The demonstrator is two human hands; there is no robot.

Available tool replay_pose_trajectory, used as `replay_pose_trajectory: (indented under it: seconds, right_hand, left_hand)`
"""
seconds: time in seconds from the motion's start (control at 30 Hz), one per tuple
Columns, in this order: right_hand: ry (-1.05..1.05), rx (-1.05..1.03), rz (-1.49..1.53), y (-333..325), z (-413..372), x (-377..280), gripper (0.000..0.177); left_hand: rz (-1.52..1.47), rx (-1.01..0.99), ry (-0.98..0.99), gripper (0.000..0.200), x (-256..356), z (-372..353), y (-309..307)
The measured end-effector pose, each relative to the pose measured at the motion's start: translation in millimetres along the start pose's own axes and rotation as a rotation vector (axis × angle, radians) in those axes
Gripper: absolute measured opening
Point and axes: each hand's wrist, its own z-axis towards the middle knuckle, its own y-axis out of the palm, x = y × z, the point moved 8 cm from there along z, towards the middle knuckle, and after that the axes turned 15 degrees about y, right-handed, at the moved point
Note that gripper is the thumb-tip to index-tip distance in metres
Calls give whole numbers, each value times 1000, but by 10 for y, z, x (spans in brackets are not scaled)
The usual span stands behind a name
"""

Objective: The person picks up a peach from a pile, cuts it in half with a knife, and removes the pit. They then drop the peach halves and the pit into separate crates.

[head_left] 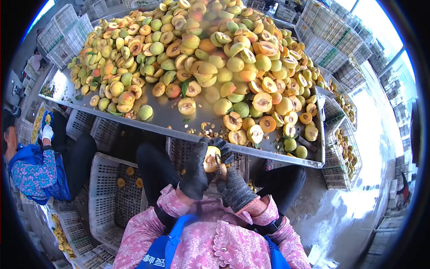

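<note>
Left hand (195, 170): in a dark glove, fingers curled around a peach half (209, 161), gripping it.
Peach half: in front of the table's near edge, about midway along it, above the lap; cut face turned toward the right hand, with a brown hollow showing.
Right hand (236, 188): in a grey glove, fingers closed on a small tool (218, 159), its tip touching the cut face; the tool's exact shape is too small to tell.
Table (168, 112): metal, with a raised rim.
Peach pile (201, 49): whole and halved fruit heaped from the left side to the right edge, highest toward the far edge.
Pits (208, 131): scattered along the near edge, just beyond the hands.
Near right corner: green peaches (301, 151) beside a dark stick (307, 144).
Left crate (95, 193): on the floor beside the person's leg, a few peach pieces (121, 182) inside.
Right crates (333, 172): past the table's right edge, holding peaches.
Co-worker (33, 172): left of the table, in a blue patterned sleeve, one hand (47, 132) in a white glove.
</note>
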Motion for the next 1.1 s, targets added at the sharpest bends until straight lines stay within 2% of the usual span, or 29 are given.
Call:
replay_pose_trajectory:
  seconds: [0.07, 0.13, 0.23, 0.33, 0.37, 0.43, 0.47, 0.53, 0.57, 0.63, 0.67, 0.73, 0.8, 0.83, 0.87, 0.93, 0.97, 1.03, 1.1]
  right_hand:
    - [133, -68, 5, 89, 46, 59, 20]
    - [77, -35, 46, 217, 105, 166, 23]
    - [11, -26, 93, 215, 96, 71, 26]
    - [-128, -15, 123, 210, 116, -19, 23]
    - [-188, -7, 130, 208, 120, -41, 22]
    - [36, -141, 46, 140, 129, -120, 19]
    - [148, -208, 3, 123, 111, -102, 17]
    - [20, -235, -160, 221, 132, 14, 15]
    - [-45, -247, -241, 261, 135, 12, 15]
    - [2, -209, -199, 243, 158, 22, 15]
    - [27, -189, -176, 241, 167, 10, 15]
    - [82, -214, 154, 274, 181, -17, 16]
    - [-51, -141, 156, 277, 181, -50, 17]
    - [-207, -58, -5, 335, 185, -30, 18]
    - [-363, 27, -167, 355, 155, -113, 18]
    - [-131, -119, -239, 454, 251, 84, 18]
    - [-13, -191, -275, 485, 272, 179, 18]
    - [-388, -1, -475, 541, 211, 119, 20]
    - [-563, 90, -529, 576, 153, 71, 20]
  left_hand:
    - [3, 61, -7, 40, -33, -16, -7]
    - [-232, 210, -109, 42, -205, -56, -32]
    - [-415, 314, -133, 41, -389, -119, -101]
    - [-26, 141, -23, 40, -425, -134, -217]
    - [-122, 151, -72, 37, -374, -125, -168]
    - [-312, 170, -173, 31, -185, -82, -35]
    - [-57, 60, -79, 28, -150, -52, -97]
    - [450, -162, 113, 22, -118, -42, -218]
    - [512, -157, 147, 21, -86, -42, -228]
    - [635, -147, 215, 20, -15, -52, -237]
    - [641, -148, 223, 19, -40, -65, -246]
    - [652, -149, 241, 19, -119, -89, -265]
    - [569, -100, 141, 21, -108, -56, -246]
    - [528, -76, 91, 22, -116, -44, -253]
    - [585, -89, 126, 21, -99, -32, -261]
    - [697, -116, 193, 21, -85, -41, -279]
    - [657, -111, 134, 21, -144, -42, -307]
    - [575, -97, 19, 23, -262, -50, -353]
    - [385, 93, -146, 24, -435, -147, -439]
